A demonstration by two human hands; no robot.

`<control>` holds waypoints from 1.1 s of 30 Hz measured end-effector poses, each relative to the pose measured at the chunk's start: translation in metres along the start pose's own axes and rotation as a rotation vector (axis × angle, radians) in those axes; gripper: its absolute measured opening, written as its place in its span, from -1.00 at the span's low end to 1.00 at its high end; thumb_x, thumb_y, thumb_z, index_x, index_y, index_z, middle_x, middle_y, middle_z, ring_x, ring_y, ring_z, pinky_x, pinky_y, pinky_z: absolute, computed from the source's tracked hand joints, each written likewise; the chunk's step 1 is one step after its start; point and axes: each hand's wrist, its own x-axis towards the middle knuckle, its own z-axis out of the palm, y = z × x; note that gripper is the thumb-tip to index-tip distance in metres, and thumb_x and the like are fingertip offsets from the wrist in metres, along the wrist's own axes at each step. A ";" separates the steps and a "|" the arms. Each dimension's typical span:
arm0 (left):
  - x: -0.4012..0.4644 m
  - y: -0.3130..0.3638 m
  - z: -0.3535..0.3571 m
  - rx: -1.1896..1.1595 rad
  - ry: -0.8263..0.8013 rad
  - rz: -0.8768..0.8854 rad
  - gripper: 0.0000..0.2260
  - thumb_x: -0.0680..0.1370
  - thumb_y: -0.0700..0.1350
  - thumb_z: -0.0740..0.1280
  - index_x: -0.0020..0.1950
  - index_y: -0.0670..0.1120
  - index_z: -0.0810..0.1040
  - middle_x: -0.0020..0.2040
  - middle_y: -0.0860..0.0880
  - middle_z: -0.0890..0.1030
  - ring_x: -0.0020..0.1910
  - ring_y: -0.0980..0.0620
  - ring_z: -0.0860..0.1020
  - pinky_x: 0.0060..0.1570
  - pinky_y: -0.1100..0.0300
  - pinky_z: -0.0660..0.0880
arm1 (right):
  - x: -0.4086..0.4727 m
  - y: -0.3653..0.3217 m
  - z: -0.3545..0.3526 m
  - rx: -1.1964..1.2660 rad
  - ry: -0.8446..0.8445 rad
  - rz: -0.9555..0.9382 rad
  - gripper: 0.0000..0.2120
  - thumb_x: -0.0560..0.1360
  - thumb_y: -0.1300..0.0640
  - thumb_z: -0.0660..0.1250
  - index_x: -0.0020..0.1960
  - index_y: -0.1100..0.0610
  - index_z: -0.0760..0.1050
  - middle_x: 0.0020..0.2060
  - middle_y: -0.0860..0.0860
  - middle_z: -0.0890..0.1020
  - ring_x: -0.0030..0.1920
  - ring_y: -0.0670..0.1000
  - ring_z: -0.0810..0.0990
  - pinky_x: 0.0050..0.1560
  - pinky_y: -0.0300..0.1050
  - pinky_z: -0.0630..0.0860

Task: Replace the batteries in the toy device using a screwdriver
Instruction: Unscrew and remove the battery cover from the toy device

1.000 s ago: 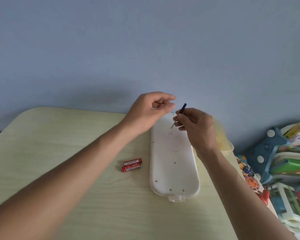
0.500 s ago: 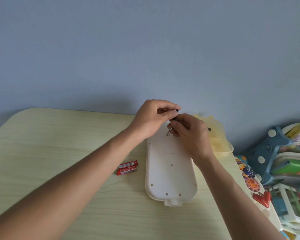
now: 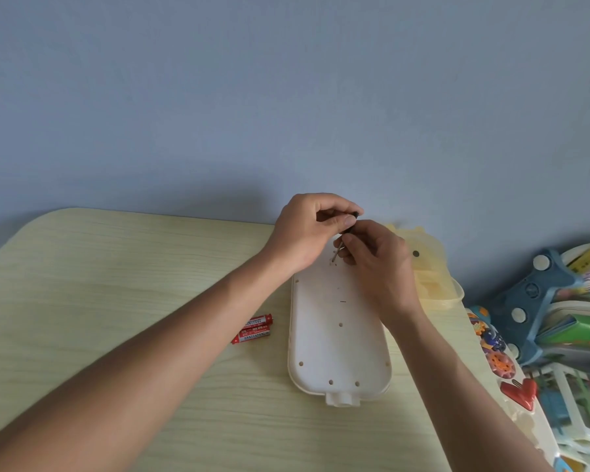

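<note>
The white toy device (image 3: 338,335) lies back-side up on the pale wooden table (image 3: 116,284), its long axis running away from me. A small black-handled screwdriver (image 3: 342,240) stands tilted over the device's far end, its metal tip touching the back near a small hole. My right hand (image 3: 377,264) grips the shaft and handle. Fingers of my left hand (image 3: 307,229) pinch the handle's top. Two red batteries (image 3: 252,329) lie side by side on the table left of the device.
A pale yellow plastic container (image 3: 433,281) sits behind my right hand at the table's far right corner. Past the table's right edge is a pile of colourful toys (image 3: 559,318). A blue-grey wall (image 3: 286,97) rises just behind the table.
Both hands came together over the device's far end and lowered the screwdriver until its tip met the back. My left hand, earlier apart from the tool, now pinches the handle's top.
</note>
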 end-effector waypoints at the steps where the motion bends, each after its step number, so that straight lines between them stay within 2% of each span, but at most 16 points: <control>1: -0.001 0.000 0.000 -0.004 -0.001 -0.003 -0.87 0.50 -0.25 0.46 -0.01 -0.06 0.74 -0.11 0.01 0.74 -0.15 0.13 0.68 0.05 0.16 0.61 | 0.000 0.001 0.000 -0.003 -0.001 0.003 -0.83 0.58 0.30 0.27 0.00 0.18 0.64 -0.21 0.05 0.72 -0.28 -0.12 0.61 -0.16 -0.23 0.57; 6: -0.003 0.001 -0.001 0.044 0.041 0.021 -0.92 0.45 -0.19 0.53 -0.08 -0.10 0.72 -0.16 -0.01 0.73 -0.21 0.10 0.67 -0.09 0.25 0.60 | 0.000 0.000 -0.002 0.053 -0.014 0.033 -0.93 0.53 0.22 0.40 -0.04 0.15 0.67 -0.26 -0.04 0.73 -0.28 -0.14 0.64 -0.17 -0.22 0.58; 8: -0.004 0.003 -0.001 0.045 0.045 0.029 -0.90 0.42 -0.19 0.56 -0.10 -0.12 0.69 -0.19 -0.05 0.71 -0.24 0.01 0.66 -0.16 0.20 0.62 | 0.001 -0.001 -0.002 0.060 -0.007 0.037 -0.94 0.52 0.20 0.43 -0.09 0.16 0.68 -0.27 0.02 0.73 -0.28 -0.11 0.62 -0.16 -0.14 0.57; 10: -0.006 0.004 -0.003 0.015 -0.002 0.033 -0.91 0.46 -0.21 0.53 -0.07 -0.15 0.68 -0.20 -0.06 0.69 -0.29 0.03 0.63 -0.21 0.20 0.61 | 0.001 -0.002 -0.002 0.038 -0.026 0.033 -0.90 0.54 0.21 0.40 -0.10 0.16 0.70 -0.26 0.07 0.72 -0.29 -0.11 0.58 -0.17 -0.13 0.55; 12: -0.006 0.005 -0.006 -0.005 -0.055 0.047 -0.92 0.52 -0.22 0.47 -0.01 -0.14 0.71 -0.18 -0.04 0.70 -0.28 0.09 0.62 -0.18 0.18 0.60 | 0.001 -0.004 -0.002 0.043 -0.068 0.049 -0.85 0.57 0.26 0.35 -0.06 0.16 0.70 -0.22 0.05 0.73 -0.31 -0.15 0.55 -0.18 -0.24 0.53; 14: -0.006 0.005 -0.009 -0.001 -0.035 0.069 -0.92 0.51 -0.22 0.47 -0.02 -0.14 0.73 -0.19 -0.01 0.72 -0.27 0.08 0.65 -0.15 0.16 0.61 | 0.001 -0.006 -0.004 0.055 -0.116 0.069 -0.82 0.59 0.27 0.31 -0.01 0.17 0.70 -0.20 0.05 0.74 -0.32 -0.18 0.54 -0.21 -0.33 0.52; 16: -0.007 0.005 -0.009 0.014 0.018 0.073 -0.94 0.45 -0.20 0.53 -0.10 -0.15 0.73 -0.24 -0.04 0.72 -0.28 0.01 0.68 -0.16 0.15 0.62 | 0.003 -0.005 -0.005 0.069 -0.115 0.082 -0.90 0.56 0.21 0.38 -0.05 0.16 0.68 -0.27 0.02 0.72 -0.33 -0.17 0.55 -0.23 -0.31 0.51; 18: -0.008 0.006 -0.008 0.041 0.048 0.075 -0.87 0.40 -0.15 0.58 -0.16 -0.15 0.68 -0.29 -0.08 0.71 -0.30 -0.01 0.69 -0.17 0.11 0.62 | 0.005 -0.004 -0.006 0.080 -0.060 0.085 -0.91 0.50 0.15 0.47 -0.12 0.18 0.66 -0.37 -0.04 0.65 -0.35 -0.13 0.54 -0.25 -0.26 0.49; 21: -0.008 0.007 -0.010 0.070 0.010 0.069 -0.90 0.46 -0.12 0.53 -0.09 -0.12 0.69 -0.21 -0.04 0.72 -0.19 0.01 0.69 -0.05 0.02 0.63 | 0.004 -0.005 -0.006 0.109 -0.084 0.077 -0.89 0.55 0.24 0.39 -0.11 0.23 0.67 -0.30 0.00 0.67 -0.33 -0.12 0.52 -0.24 -0.28 0.49; 24: -0.010 0.007 -0.014 0.041 -0.050 0.088 -0.88 0.53 -0.19 0.46 0.04 -0.10 0.74 -0.09 0.02 0.75 -0.05 0.10 0.70 0.03 0.10 0.63 | 0.000 -0.006 -0.006 0.101 -0.140 0.055 -0.84 0.59 0.27 0.31 -0.05 0.22 0.68 -0.22 0.03 0.71 -0.29 -0.13 0.53 -0.18 -0.29 0.50; 27: -0.013 0.011 -0.009 0.042 -0.001 0.100 -0.93 0.44 -0.18 0.55 -0.10 -0.13 0.75 -0.20 0.04 0.74 -0.19 0.17 0.69 -0.14 0.28 0.59 | -0.001 -0.007 -0.005 0.073 -0.130 0.045 -0.93 0.52 0.20 0.43 -0.03 0.17 0.68 -0.22 0.05 0.72 -0.28 -0.13 0.57 -0.19 -0.24 0.51; 30: -0.014 0.017 -0.003 0.113 -0.003 0.103 -0.89 0.41 -0.11 0.58 -0.16 -0.11 0.71 -0.27 0.06 0.71 -0.30 0.22 0.63 -0.26 0.35 0.54 | 0.000 -0.007 -0.003 0.101 -0.082 0.058 -0.93 0.51 0.22 0.45 -0.14 0.21 0.67 -0.43 -0.11 0.61 -0.39 -0.17 0.49 -0.32 -0.30 0.41; 33: -0.014 0.017 -0.010 0.094 -0.105 0.072 -0.94 0.52 -0.14 0.47 -0.04 -0.05 0.73 -0.12 0.06 0.73 -0.20 0.11 0.68 -0.18 0.24 0.60 | 0.000 -0.008 -0.005 0.138 -0.111 0.067 -0.91 0.52 0.25 0.43 -0.11 0.16 0.71 -0.43 -0.19 0.65 -0.39 -0.19 0.50 -0.31 -0.41 0.43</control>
